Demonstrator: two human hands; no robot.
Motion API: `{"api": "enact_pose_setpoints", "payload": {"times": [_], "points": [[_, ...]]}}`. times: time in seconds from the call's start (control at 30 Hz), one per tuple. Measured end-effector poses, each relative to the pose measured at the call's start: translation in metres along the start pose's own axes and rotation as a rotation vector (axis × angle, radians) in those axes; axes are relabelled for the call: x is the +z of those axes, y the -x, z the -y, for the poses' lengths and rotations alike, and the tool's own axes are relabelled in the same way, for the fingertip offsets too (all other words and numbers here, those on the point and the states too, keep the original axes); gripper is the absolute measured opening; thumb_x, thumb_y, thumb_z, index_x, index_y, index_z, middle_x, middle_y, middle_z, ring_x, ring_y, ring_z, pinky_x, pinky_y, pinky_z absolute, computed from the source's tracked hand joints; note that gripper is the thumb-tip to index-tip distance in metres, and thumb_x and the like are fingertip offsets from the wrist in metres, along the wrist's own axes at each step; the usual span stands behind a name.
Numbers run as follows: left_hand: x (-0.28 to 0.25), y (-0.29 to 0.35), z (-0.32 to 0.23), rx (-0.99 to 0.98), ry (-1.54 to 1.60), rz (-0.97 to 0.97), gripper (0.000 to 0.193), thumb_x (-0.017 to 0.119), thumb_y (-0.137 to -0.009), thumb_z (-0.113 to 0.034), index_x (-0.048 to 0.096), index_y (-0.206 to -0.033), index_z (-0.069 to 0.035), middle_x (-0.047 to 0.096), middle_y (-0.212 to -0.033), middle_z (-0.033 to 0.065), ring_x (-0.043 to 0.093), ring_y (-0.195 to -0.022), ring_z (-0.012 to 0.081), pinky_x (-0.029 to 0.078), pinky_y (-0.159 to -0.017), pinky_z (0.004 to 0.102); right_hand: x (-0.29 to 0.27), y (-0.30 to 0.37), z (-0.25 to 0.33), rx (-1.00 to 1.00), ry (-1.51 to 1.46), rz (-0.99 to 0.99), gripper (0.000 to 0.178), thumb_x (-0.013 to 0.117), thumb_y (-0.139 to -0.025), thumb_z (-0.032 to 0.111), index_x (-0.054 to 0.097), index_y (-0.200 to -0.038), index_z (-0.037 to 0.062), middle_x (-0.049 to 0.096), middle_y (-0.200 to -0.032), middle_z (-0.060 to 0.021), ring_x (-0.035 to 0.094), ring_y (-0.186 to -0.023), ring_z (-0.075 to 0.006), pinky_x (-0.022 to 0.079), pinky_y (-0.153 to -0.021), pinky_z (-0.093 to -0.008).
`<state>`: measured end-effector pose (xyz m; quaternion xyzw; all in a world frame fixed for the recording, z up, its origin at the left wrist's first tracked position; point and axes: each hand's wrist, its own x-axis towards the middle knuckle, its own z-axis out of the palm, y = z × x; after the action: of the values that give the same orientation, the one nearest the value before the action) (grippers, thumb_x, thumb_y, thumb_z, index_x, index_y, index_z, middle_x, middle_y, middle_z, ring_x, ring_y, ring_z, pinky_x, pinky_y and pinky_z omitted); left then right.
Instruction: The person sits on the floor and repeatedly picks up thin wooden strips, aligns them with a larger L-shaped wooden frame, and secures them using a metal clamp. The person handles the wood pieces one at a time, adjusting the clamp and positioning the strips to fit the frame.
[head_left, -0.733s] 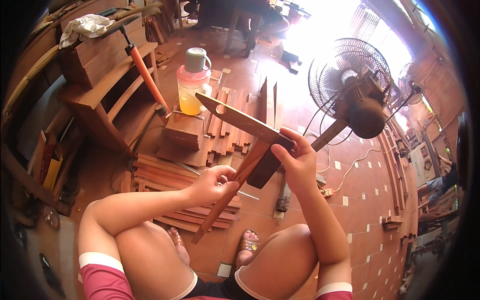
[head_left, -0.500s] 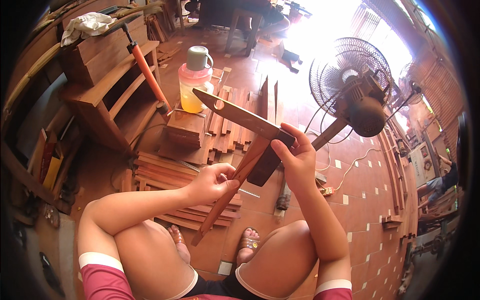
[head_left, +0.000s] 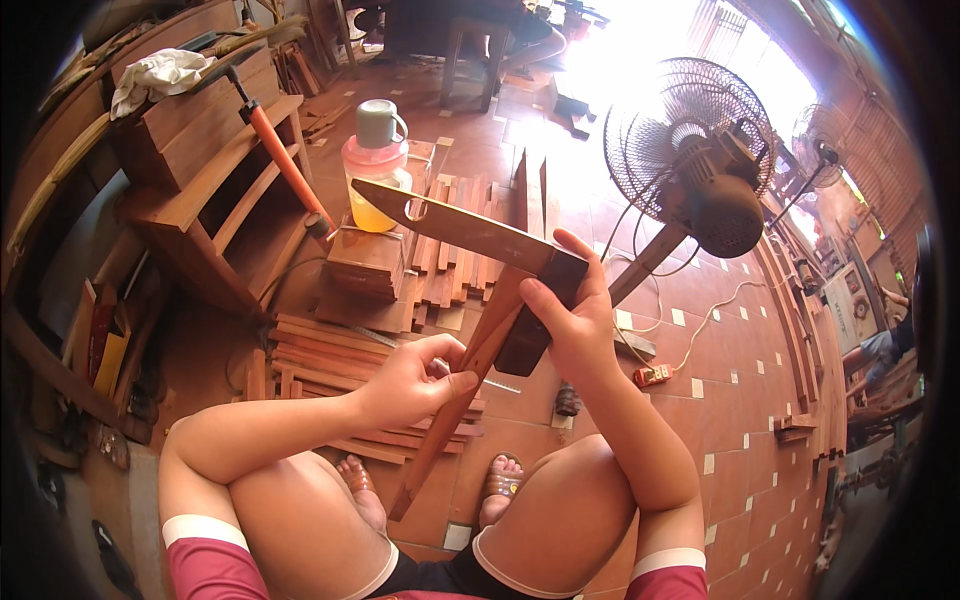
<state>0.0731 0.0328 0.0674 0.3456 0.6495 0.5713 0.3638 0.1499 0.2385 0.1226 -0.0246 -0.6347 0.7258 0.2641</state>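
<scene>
My left hand (head_left: 418, 378) is closed, pinching a reddish-brown wooden strip (head_left: 440, 432) around its middle. The strip slants from between my shins up toward the tool in my other hand. My right hand (head_left: 575, 315) grips a try square (head_left: 455, 228) by its dark, thick stock. The square's flat blade, with a hole near its pointed tip, reaches out to the left. The strip's upper end lies against the square where the blade and stock meet; fingers partly hide the contact.
Stacked wooden strips (head_left: 320, 352) lie on the floor ahead, beyond my sandalled feet. A jug (head_left: 375, 165) with orange drink and a cup on top stands on wood blocks (head_left: 360, 270). A fan (head_left: 715, 180) and a power strip (head_left: 655, 375) are to the right. An orange pump (head_left: 282, 155) leans at left.
The strip's lower end has dropped slightly, and the square's blade has shifted a little left. Both hands keep their grips. The whole view has shifted slightly.
</scene>
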Motion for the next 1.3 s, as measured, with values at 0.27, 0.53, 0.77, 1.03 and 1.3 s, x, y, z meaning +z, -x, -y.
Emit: {"api": "enact_pose_setpoints", "payload": {"times": [0.27, 0.53, 0.77, 1.03, 1.3], "points": [[0.006, -0.005, -0.003, -0.024, 0.034, 0.070, 0.029, 0.067, -0.098, -0.021, 0.058, -0.119, -0.003, 0.064, -0.094, 0.0006, 0.059, -0.086, 0.0059, 0.049, -0.075, 0.0249, -0.004, 0.002, 0.005, 0.053, 0.002, -0.062, 0.068, 0.077, -0.083, 0.000, 0.039, -0.140, 0.0002, 0.065, -0.110, -0.0094, 0.065, -0.098, -0.0145, 0.055, -0.087, -0.0285], [0.009, -0.013, 0.021, -0.041, 0.228, 0.335, 0.046, 0.072, -0.095, -0.030, 0.052, -0.127, -0.004, 0.061, -0.114, 0.0053, 0.061, -0.107, 0.0131, 0.050, -0.094, 0.0313, -0.006, 0.000, 0.031, -0.013, -0.087, -0.118, 0.062, 0.078, -0.081, -0.001, 0.045, -0.133, -0.0009, 0.066, -0.110, -0.0097, 0.065, -0.101, -0.0159, 0.055, -0.087, -0.0301], [0.017, -0.020, 0.037, -0.061, 0.268, 0.267, 0.026, 0.055, -0.105, -0.031, 0.052, -0.111, -0.006, 0.054, -0.093, 0.0000, 0.054, -0.086, 0.0107, 0.049, -0.085, 0.0309, -0.014, -0.002, 0.026, -0.054, -0.025, -0.142, 0.057, 0.078, -0.083, 0.002, 0.046, -0.130, -0.0002, 0.065, -0.112, -0.0090, 0.064, -0.101, -0.0143, 0.052, -0.091, -0.0289], [0.028, -0.013, 0.040, -0.059, 0.204, 0.241, 0.030, 0.051, -0.106, -0.037, 0.051, -0.107, -0.006, 0.054, -0.090, 0.0020, 0.054, -0.083, 0.0115, 0.049, -0.078, 0.0304, -0.029, -0.006, 0.016, 0.074, -0.329, -0.013, 0.052, 0.063, -0.094, 0.008, 0.042, -0.141, 0.0028, 0.059, -0.126, -0.0081, 0.056, -0.115, -0.0153, 0.045, -0.101, -0.0320], [0.031, -0.005, 0.028, -0.067, 0.407, 0.244, 0.030, 0.051, -0.106, -0.036, 0.050, -0.106, -0.006, 0.054, -0.091, 0.0025, 0.055, -0.082, 0.0126, 0.050, -0.078, 0.0309, -0.030, -0.005, 0.005, 0.145, -0.369, 0.150, 0.050, 0.052, -0.100, 0.016, 0.036, -0.146, 0.0039, 0.053, -0.139, -0.0209, 0.053, -0.130, -0.0305, 0.046, -0.107, -0.0472]]}}
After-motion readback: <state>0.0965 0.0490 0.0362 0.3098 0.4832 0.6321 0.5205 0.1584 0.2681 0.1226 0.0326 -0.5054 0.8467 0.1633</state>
